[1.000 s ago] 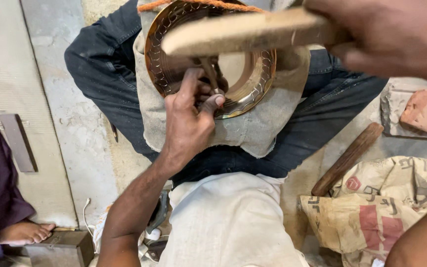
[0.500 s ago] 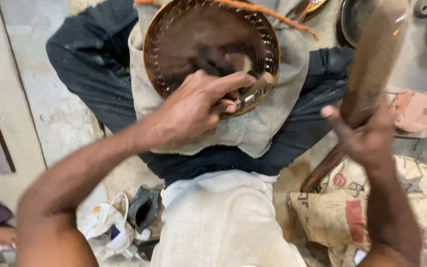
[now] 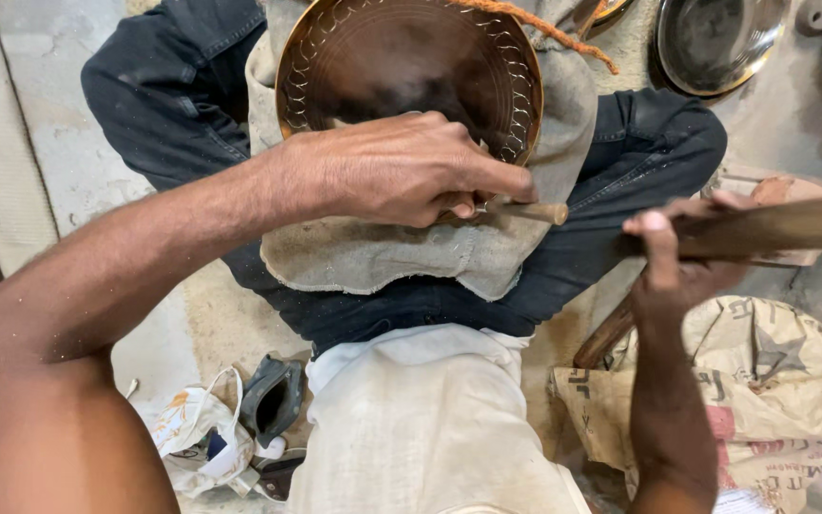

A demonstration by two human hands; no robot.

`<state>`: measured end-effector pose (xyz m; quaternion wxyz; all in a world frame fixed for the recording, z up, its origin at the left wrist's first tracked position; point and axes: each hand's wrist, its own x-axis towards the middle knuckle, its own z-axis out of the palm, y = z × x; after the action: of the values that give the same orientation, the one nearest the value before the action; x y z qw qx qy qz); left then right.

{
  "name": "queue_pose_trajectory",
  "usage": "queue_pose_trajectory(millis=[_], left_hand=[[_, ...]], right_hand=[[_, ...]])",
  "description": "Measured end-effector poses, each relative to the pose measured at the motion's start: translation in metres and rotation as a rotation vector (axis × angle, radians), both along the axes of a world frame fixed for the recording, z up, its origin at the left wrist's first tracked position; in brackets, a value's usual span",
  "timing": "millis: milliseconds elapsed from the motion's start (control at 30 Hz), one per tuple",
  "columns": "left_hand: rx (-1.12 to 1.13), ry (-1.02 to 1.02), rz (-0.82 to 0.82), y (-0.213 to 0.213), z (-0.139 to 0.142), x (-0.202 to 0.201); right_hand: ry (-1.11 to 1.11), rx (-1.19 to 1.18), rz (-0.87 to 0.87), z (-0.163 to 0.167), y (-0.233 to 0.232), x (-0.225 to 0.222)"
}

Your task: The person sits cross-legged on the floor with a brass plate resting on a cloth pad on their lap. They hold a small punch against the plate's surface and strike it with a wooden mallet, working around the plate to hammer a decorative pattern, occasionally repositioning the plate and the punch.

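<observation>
Hands (image 3: 401,171) over plate (image 3: 382,57), sack (image 3: 782,381) nearby

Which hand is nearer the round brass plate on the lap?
Left. The left hand rests on the lower rim of the brass plate, pinching a small chisel. The right hand is apart, off to the plate's right, gripping a wooden mallet.

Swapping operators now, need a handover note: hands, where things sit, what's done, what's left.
Left hand: shut on a thin metal punch with a wooden end, set at the near rim of the round brown engraved metal plate.
Right hand: shut on a long wooden mallet stick, held off to the side.
Plate rests on beige cloth over the lap.
Done: scalloped border visible around the rim.
Left: cannot tell.
</observation>
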<state>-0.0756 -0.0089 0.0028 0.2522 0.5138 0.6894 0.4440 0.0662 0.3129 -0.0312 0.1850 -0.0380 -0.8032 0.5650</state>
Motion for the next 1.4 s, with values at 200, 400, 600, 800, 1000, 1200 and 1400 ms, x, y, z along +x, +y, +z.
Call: queue_pose_trajectory(millis=[200,400,600,800,1000,1200,1400], left_hand=[[-0.041,-0.057,0.126,-0.003,0.0,0.012],[0.052,-0.089,0.381,-0.015,-0.005,0.035],[0.137,-0.167,0.786,-0.006,-0.017,0.073],[0.194,-0.324,1.108,0.015,-0.024,0.099],[0.215,-0.312,1.169,0.027,-0.024,0.1],[0.145,-0.35,1.062,0.021,-0.021,0.093],[0.072,-0.229,0.796,0.006,-0.017,0.072]], right_hand=[[0.128,0.668,0.311,0.005,0.021,-0.026],[-0.074,0.618,0.441,0.034,0.026,-0.061],[-0.215,1.109,0.684,0.092,0.008,-0.115],[-0.189,1.17,0.86,0.118,-0.013,-0.143],[-0.193,1.31,0.863,0.103,-0.011,-0.164],[-0.328,1.376,0.856,0.089,0.008,-0.148],[-0.145,1.447,0.681,0.095,0.006,-0.102]])
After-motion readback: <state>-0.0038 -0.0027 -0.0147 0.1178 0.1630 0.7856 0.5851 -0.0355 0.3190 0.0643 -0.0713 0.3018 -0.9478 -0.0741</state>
